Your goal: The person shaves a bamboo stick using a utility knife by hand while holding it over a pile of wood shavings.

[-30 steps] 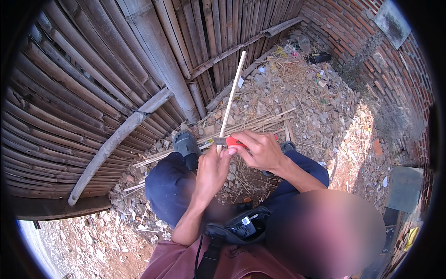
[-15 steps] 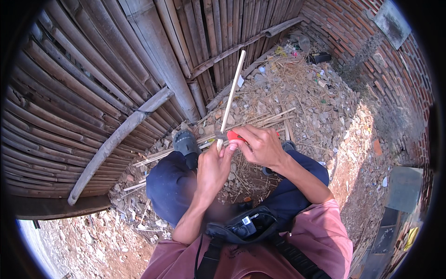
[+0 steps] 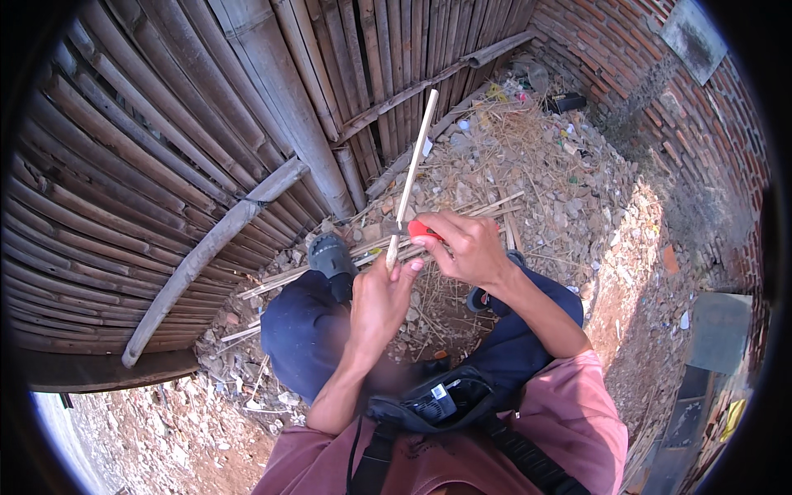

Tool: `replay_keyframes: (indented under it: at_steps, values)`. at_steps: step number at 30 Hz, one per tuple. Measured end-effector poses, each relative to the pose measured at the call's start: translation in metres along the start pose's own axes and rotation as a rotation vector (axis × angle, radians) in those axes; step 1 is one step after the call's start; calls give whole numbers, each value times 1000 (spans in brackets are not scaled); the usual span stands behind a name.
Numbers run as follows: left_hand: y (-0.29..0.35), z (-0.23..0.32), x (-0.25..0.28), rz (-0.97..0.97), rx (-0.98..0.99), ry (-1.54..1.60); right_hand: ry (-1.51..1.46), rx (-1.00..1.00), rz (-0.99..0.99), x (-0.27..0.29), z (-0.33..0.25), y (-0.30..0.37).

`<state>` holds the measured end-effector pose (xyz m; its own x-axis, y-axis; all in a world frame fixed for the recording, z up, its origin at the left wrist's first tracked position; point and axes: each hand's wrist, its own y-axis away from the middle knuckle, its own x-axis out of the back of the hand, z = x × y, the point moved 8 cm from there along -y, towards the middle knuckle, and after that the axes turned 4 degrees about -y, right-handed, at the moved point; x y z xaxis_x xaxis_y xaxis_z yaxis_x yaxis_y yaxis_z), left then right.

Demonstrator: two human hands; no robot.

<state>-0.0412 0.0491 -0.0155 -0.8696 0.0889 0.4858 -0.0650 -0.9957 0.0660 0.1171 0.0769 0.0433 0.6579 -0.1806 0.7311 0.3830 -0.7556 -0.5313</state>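
Observation:
My left hand (image 3: pixel 381 299) is closed round the lower end of a pale, thin wooden stick (image 3: pixel 417 153), which points up and away, leaning slightly right. A red-handled knife (image 3: pixel 423 229) is gripped in my right hand (image 3: pixel 474 249). Its short dark blade meets the stick just above my left fist, where the wood is notched or narrowed. My left thumb is raised beside the stick, a little below the knife handle. Much of the handle is covered by my right fingers.
Several loose sticks (image 3: pixel 491 211) lie on the rubble ground (image 3: pixel 561 206) between and beyond my feet. A bamboo wall (image 3: pixel 148 190) with a curved pole rises at left, a brick wall (image 3: pixel 619 41) at right. An open black pouch (image 3: pixel 437 404) hangs at my waist.
The knife has moved slightly up along the stick, away from my left thumb. The stick and my left hand have hardly shifted.

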Motion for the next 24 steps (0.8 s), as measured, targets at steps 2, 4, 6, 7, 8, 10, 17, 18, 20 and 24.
replay_keyframes:
  at_steps: [2, 4, 6, 7, 8, 10, 17, 18, 20, 24]
  values:
    - [3, -2, -4, -14, -14, -18, 12, 1, 60, 13, 6, -8]
    - [6, 0, -4, -3, -52, -19, 13, -12, 85, 21, 6, -11]
    - [8, 8, -2, 31, -114, -2, 4, -40, 76, 26, 7, -12]
    - [7, 9, -2, 28, -109, -3, 13, -49, 60, 27, 7, -13]
    - [8, 9, -3, 24, -103, -5, 21, -59, 44, 27, 8, -13]
    - [8, 8, -4, 16, -95, -13, 17, -60, 52, 28, 11, -12]
    - [10, 8, -5, -15, -80, -13, -9, -26, 120, 31, 22, -14]
    - [10, 7, -5, -18, -74, -12, -1, -31, 115, 31, 22, -14]
    - [11, 7, -5, -11, -80, -8, 3, -25, 117, 31, 22, -14]
    - [13, 14, -2, -7, -96, 11, 27, 2, 135, 33, 23, -15]
